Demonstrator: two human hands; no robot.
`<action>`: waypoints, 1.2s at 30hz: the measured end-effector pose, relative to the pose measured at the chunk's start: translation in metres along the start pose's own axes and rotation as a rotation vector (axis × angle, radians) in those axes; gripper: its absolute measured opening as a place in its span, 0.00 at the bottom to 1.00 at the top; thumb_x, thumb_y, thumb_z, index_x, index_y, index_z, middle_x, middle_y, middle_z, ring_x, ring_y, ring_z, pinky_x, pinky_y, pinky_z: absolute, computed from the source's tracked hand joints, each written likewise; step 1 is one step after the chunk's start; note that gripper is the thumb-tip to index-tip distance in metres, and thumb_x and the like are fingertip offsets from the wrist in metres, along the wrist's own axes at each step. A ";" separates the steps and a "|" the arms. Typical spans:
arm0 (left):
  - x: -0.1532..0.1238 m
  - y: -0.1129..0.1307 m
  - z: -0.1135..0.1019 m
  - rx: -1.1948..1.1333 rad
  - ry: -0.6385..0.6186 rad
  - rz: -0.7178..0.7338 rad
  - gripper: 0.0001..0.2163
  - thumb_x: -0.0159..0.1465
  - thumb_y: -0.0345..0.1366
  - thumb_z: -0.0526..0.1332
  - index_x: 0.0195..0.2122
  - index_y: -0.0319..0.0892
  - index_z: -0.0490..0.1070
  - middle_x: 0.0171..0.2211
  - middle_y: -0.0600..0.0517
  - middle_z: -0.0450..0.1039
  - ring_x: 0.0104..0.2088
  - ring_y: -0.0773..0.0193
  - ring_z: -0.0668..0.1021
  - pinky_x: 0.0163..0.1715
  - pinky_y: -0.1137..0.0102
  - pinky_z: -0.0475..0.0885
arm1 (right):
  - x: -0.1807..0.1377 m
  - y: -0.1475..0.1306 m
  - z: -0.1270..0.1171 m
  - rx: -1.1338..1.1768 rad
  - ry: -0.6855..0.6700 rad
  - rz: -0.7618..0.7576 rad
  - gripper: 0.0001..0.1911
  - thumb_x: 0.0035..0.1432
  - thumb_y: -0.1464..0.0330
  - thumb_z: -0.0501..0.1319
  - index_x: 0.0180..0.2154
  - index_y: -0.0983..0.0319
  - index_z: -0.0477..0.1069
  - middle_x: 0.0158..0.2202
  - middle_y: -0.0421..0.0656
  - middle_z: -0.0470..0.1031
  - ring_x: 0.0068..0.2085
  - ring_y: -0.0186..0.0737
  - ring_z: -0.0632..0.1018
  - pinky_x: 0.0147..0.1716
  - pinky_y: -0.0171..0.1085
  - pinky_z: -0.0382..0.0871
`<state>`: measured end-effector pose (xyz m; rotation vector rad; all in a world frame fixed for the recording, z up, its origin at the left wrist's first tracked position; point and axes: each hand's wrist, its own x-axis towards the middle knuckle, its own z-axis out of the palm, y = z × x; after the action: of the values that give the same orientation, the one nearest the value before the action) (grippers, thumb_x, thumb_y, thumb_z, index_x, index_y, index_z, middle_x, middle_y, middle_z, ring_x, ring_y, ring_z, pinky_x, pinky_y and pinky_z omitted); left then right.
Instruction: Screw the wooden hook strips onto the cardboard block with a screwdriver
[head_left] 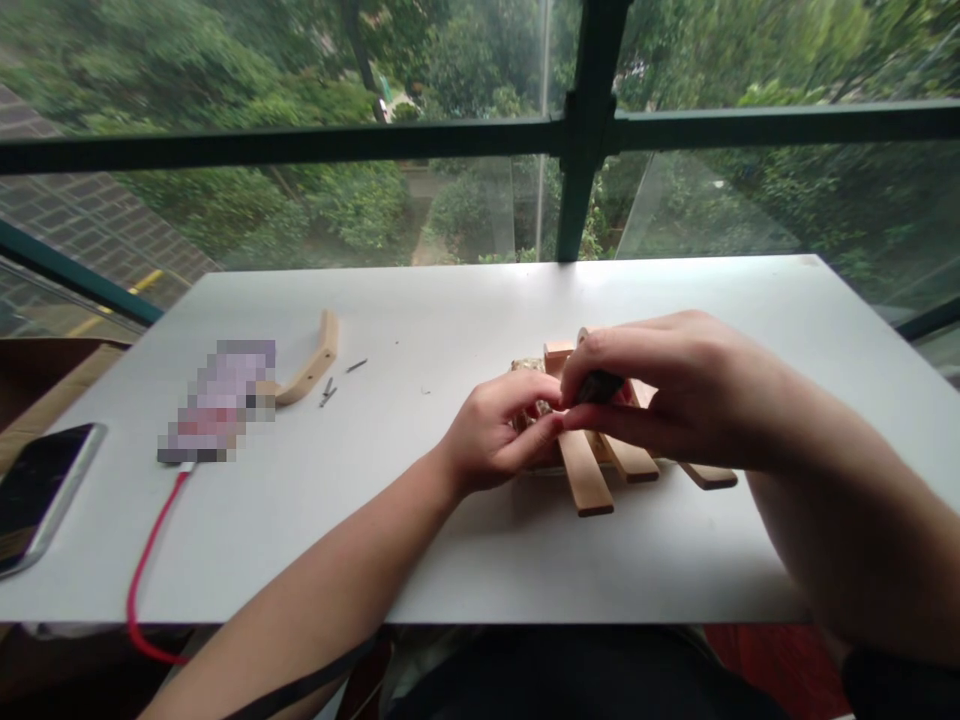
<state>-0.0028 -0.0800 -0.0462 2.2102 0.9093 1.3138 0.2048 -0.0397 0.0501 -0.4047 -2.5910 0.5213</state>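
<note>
A wooden piece made of several flat slats (585, 480) lies on the white table (420, 520), right of the middle. My left hand (499, 430) is closed against its left end, fingers pinched on the wood. My right hand (667, 385) reaches over the slats from the right, fingers wrapped round a small dark tool (600, 387) with a red part, held at the top of the slats. Both hands touch each other over the piece. What lies under the fingers is hidden.
A curved wooden piece (311, 365) lies left of centre, with a few small dark screws (330, 390) beside it. A blurred-out object (221, 400) with a red cable (150, 560) sits further left. A phone (37, 490) lies at the left edge. Windows stand behind the table.
</note>
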 end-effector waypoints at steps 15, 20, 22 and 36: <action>0.005 -0.003 0.001 0.131 0.031 0.169 0.07 0.66 0.33 0.62 0.29 0.40 0.72 0.26 0.53 0.77 0.27 0.69 0.78 0.29 0.75 0.73 | -0.001 -0.003 -0.013 0.151 -0.116 -0.093 0.17 0.59 0.79 0.58 0.50 0.64 0.71 0.40 0.42 0.78 0.37 0.31 0.76 0.37 0.31 0.68; 0.003 -0.003 0.001 0.067 -0.021 0.121 0.06 0.67 0.32 0.60 0.35 0.39 0.75 0.34 0.49 0.81 0.34 0.66 0.81 0.35 0.74 0.75 | -0.003 -0.003 -0.009 -0.016 -0.021 -0.066 0.08 0.63 0.71 0.61 0.44 0.64 0.73 0.33 0.41 0.77 0.30 0.32 0.72 0.30 0.33 0.65; 0.001 -0.003 0.001 0.038 -0.039 0.082 0.06 0.68 0.31 0.59 0.37 0.39 0.76 0.34 0.48 0.81 0.34 0.65 0.81 0.35 0.73 0.76 | -0.003 -0.004 -0.008 -0.019 -0.020 -0.084 0.06 0.63 0.70 0.62 0.42 0.63 0.72 0.33 0.41 0.75 0.30 0.32 0.70 0.30 0.33 0.64; 0.004 0.002 0.003 0.077 0.051 0.103 0.04 0.65 0.33 0.64 0.35 0.39 0.76 0.32 0.49 0.80 0.32 0.67 0.80 0.33 0.74 0.74 | 0.002 0.001 -0.004 0.112 0.070 -0.048 0.08 0.59 0.66 0.66 0.36 0.64 0.71 0.29 0.39 0.72 0.28 0.31 0.70 0.27 0.33 0.63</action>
<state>0.0023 -0.0784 -0.0442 2.3200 0.8889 1.4094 0.2056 -0.0369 0.0537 -0.3173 -2.4844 0.6209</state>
